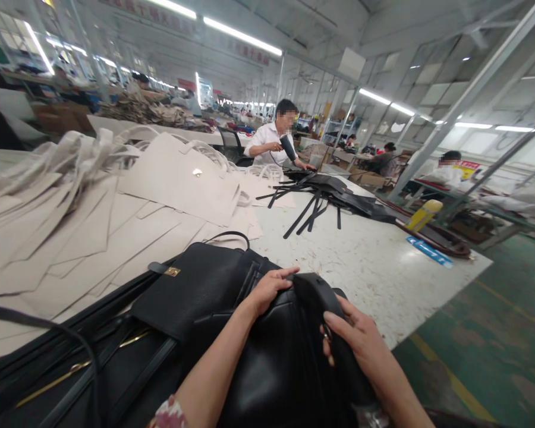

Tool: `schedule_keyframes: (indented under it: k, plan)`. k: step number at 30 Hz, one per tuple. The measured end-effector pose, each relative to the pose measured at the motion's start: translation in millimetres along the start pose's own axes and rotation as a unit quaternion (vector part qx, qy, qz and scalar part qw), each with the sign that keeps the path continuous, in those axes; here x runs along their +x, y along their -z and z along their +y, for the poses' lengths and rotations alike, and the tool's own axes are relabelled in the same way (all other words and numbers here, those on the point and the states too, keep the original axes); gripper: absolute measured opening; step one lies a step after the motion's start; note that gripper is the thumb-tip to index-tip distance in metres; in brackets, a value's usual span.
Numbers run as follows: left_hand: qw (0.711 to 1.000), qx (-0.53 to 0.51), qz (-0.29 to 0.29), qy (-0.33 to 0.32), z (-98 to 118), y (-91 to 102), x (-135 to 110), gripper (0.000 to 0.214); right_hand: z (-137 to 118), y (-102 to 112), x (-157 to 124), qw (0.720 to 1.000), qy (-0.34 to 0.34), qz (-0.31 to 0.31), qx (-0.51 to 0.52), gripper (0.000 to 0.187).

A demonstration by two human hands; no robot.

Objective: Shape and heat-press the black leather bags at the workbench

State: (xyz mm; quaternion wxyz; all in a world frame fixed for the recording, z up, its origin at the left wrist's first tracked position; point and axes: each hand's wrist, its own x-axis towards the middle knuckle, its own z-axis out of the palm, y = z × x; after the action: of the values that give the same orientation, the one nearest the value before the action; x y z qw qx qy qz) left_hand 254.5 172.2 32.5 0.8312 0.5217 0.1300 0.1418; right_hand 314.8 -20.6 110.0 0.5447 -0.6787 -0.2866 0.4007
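A black leather bag with a smooth, shiny surface lies in front of me. My left hand rests on its upper edge, fingers stretched out and mostly flat. In my right hand is a black hair dryer, its fingers wrapped round the body. The dryer's nozzle end is close to my left fingertips and the bag. To the left lies a black flap with a gold clasp, with a thin handle loop behind it. Gold zippers show on the black bags at lower left.
Beige bag pieces with handles are piled at the left of the pale table. Black straps lie farther back, near a co-worker holding a dryer. A yellow bottle-like object and blue item are near the right edge.
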Motion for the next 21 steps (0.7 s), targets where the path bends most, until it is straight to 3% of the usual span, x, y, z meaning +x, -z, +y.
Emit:
schedule_keyframes:
  k: [4,7,12,16,21]
  plan:
    - [1.0,0.007,0.002,0.017,-2,1.0,2,0.055,15,7,-25,0.998,-0.057,0.002,0.032,0.064]
    - [1.0,-0.005,-0.003,0.018,-4,-1.6,1,0.055,19,8,-36,0.998,-0.062,-0.004,0.034,0.068]
    - [0.998,-0.044,-0.032,0.002,-6,-9.4,-4,0.044,1,2,-7,1.0,0.004,0.005,-0.03,0.054]
    - [0.997,-0.044,-0.058,0.037,-5,-9.9,-5,0.049,-2,12,-1,0.997,0.015,0.069,-0.029,0.061]
    - [0.995,-0.022,-0.071,0.07,-4,-8.3,-3,0.062,12,27,-32,0.99,-0.034,0.137,-0.005,0.08]
